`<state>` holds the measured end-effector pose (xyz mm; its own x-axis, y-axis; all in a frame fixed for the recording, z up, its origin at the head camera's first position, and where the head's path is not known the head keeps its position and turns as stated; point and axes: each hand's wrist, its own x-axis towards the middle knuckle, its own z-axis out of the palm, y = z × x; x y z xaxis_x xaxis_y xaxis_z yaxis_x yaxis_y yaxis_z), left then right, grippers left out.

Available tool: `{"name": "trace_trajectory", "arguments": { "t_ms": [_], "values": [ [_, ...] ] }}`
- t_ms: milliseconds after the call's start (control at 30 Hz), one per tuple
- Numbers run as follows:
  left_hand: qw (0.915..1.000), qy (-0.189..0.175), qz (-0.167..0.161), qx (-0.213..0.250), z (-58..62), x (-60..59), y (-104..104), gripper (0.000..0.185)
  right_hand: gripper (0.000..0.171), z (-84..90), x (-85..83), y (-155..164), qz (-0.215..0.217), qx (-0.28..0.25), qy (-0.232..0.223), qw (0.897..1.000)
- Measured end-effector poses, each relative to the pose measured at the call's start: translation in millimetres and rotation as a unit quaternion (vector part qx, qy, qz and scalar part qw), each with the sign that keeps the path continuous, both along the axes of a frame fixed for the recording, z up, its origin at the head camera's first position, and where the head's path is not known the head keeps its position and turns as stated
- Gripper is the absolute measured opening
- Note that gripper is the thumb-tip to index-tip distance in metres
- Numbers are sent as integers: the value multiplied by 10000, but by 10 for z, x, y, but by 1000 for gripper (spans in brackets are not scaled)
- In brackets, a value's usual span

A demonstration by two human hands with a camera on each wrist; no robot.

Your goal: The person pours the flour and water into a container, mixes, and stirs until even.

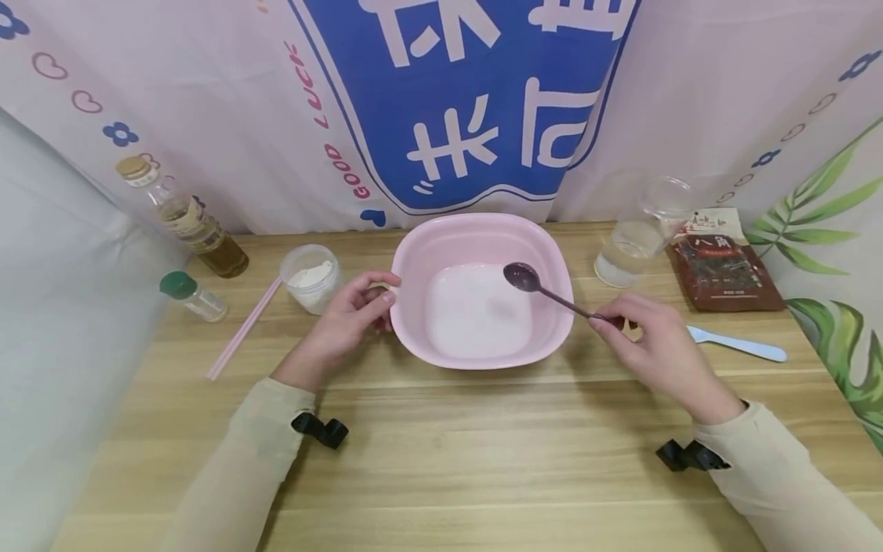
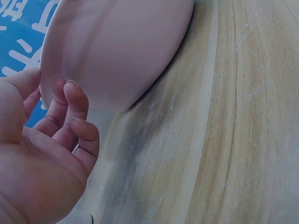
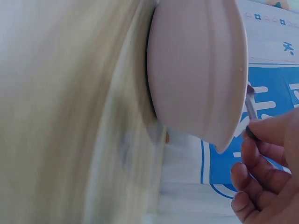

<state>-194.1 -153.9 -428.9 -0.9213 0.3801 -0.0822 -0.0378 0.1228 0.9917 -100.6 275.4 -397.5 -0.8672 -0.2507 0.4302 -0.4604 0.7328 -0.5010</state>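
A pink plastic basin (image 1: 483,360) stands on the table with whitish contents covering its bottom. My left hand (image 1: 352,310) grips the basin's left rim; in the left wrist view, curled fingertips (image 2: 77,95) lie at its outer wall. The right hand (image 1: 651,349) pinches the handle end of a dark brown spoon (image 1: 522,277) between thumb and fingers. The spoon's bowl is held over the right part of the basin, above the whitish contents. In the right wrist view, the basin's rim hides most of the spoon, and its handle shows above the pinching fingers (image 3: 254,156).
Left of the basin are a tub of white powder (image 1: 310,280), pink chopsticks (image 1: 244,328), a green-capped shaker (image 1: 196,297) and a bottle of amber liquid (image 1: 200,230). On the right are a clear cup (image 1: 624,257), a brown packet (image 1: 727,268) and a light blue utensil (image 1: 741,345). A printed curtain (image 1: 241,115) hangs behind.
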Motion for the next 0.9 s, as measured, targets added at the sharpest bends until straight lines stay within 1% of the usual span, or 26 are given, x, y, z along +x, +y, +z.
{"name": "trace_trajectory", "arguments": {
  "t_ms": [100, 233, 400, 500, 633, 667, 733, 800, 833, 900],
  "values": [
    [10000, -7, -4, -57, 4, -1, -3, 32, 11, -6, 68, 11, -121, -493, -394, 9979],
    [10000, 6, -1, -87, 1, -3, -7, 32, 15, -17, 171, 41, -241, -1002, -867, 9909],
    [10000, 20, -10, -86, -8, -6, -13, 31, 7, -43, 317, 83, -474, -1517, -1541, 9752],
    [10000, 30, 5, -83, -7, -10, -17, 32, 8, -67, 394, 112, -570, -1758, -1886, 9645],
    [9999, 30, 4, -106, -6, -11, -17, 33, 10, -114, 489, 167, -591, -2062, -2128, 9533],
    [9999, 23, 1, -115, -6, -11, -15, 33, 10, -128, 512, 186, -583, -2191, -2189, 9490],
    [9999, -3, 4, -115, -6, -8, -10, 34, 11, -167, 559, 230, -509, -2580, -2334, 9361],
    [9999, -30, 18, -109, -8, -5, -9, 34, 14, -223, 609, 282, -397, -3161, -2528, 9136],
    [9999, -29, 25, -107, -8, -4, -8, 33, 17, -254, 636, 311, -317, -3509, -2625, 8983],
    [9999, -26, 35, -97, -8, -2, -8, 33, 24, -326, 697, 367, -158, -4223, -2760, 8633]
  ]
}}
